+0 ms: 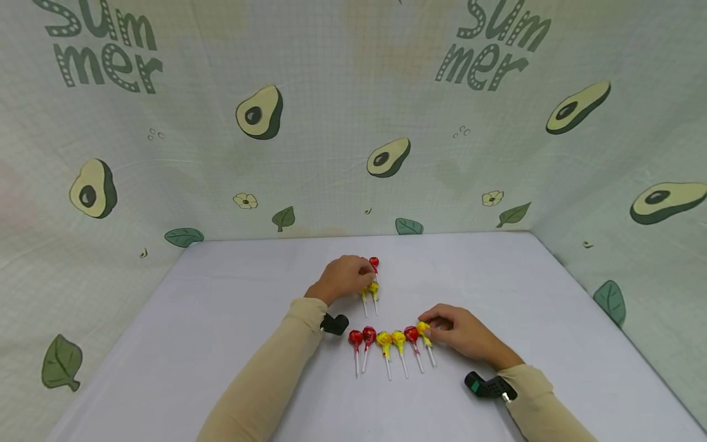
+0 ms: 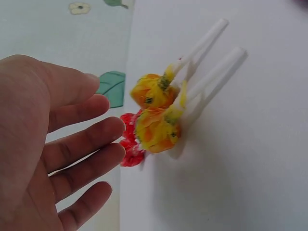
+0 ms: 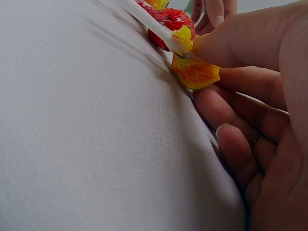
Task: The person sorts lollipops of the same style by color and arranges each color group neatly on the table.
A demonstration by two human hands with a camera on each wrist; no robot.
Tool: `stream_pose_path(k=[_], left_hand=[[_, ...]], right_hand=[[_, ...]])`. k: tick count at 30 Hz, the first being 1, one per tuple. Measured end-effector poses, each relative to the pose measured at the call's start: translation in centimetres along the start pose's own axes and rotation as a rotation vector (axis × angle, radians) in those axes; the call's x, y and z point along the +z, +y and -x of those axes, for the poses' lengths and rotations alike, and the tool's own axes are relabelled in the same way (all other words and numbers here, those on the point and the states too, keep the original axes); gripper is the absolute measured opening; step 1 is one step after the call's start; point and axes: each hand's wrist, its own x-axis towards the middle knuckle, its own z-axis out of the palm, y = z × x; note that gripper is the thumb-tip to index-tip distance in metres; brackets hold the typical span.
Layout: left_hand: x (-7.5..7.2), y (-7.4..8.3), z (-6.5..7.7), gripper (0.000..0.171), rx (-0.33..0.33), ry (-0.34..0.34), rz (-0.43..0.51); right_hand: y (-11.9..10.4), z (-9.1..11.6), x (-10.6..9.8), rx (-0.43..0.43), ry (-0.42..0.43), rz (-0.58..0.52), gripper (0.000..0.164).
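Note:
My right hand (image 1: 464, 333) pinches a yellow-wrapped lollipop (image 3: 196, 73) between thumb and fingers, at the right end of a front row. To its left in that row lie a red lollipop (image 1: 411, 333), two yellow lollipops, and two more red ones, sticks toward me. Farther back, my left hand (image 1: 347, 275) hovers beside a small group, fingers relaxed and apart. In the left wrist view, two yellow lollipops (image 2: 158, 131) lie side by side, with two red lollipops (image 2: 131, 154) behind them, partly hidden by the yellow heads and fingertips.
A white-covered table (image 1: 243, 276) lies under everything. A cloth backdrop (image 1: 331, 110) printed with avocados and leaves rises at its back edge and along its sides. Black wrist devices (image 1: 490, 385) sit by both sleeves.

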Motion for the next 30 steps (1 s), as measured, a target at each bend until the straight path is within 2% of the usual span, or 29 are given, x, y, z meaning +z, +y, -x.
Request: stream_pose_path(k=[4,8,12,16,23,30], left_hand=[[-0.6,-0.2,1.0,0.021,-0.009,0.031,0.014],[-1.0,-0.4,2.3,0.02,0.004,0.064,-0.011],[-0.9,-0.7,3.8,0.018,0.035,0.102,-0.022],[-0.6,-1.0,5.4,0.018,0.059,0.126,0.005],[0.2,-1.9,8.0,0.016,0.029,0.108,0.064],[0.9,-2.4,9.3,0.015,0.045,0.086,0.118]], right_hand=[[-0.1,-0.1,0.2,0.001,-0.005,0.001,0.022],[-0.1,-0.3,0.3,-0.009,-0.007,0.0,0.022],[-0.1,-0.3,0.4,-0.016,-0.007,-0.005,0.022],[-0.1,-0.3,0.5,-0.021,0.0,-0.003,0.021],[0.1,-0.4,0.4,-0.031,-0.021,-0.002,0.022],[0.4,-0.1,-0.1,-0.02,-0.021,-0.004,0.025]])
